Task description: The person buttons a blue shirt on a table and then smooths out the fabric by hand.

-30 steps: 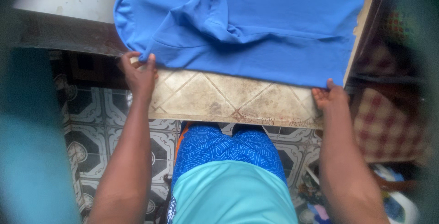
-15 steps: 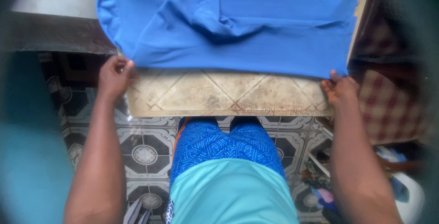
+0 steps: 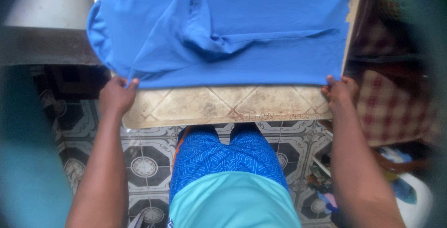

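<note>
Now the cloth (image 3: 260, 37) hem is pinched at both corners by left hand (image 3: 116, 97) and right hand (image 3: 341, 90), fingers closed on it; smoothing step judged, even tension needed next.

One cloth, one table, two hands

There is one blue cloth (image 3: 242, 37) spread on one tiled table (image 3: 223, 107). Two hands are at its near edge, the left hand (image 3: 116, 97) and the right hand (image 3: 341, 90), one at each corner. Off to the right I count one checked fabric (image 3: 391, 111). Underfoot is one patterned tile floor (image 3: 144, 163).
</note>
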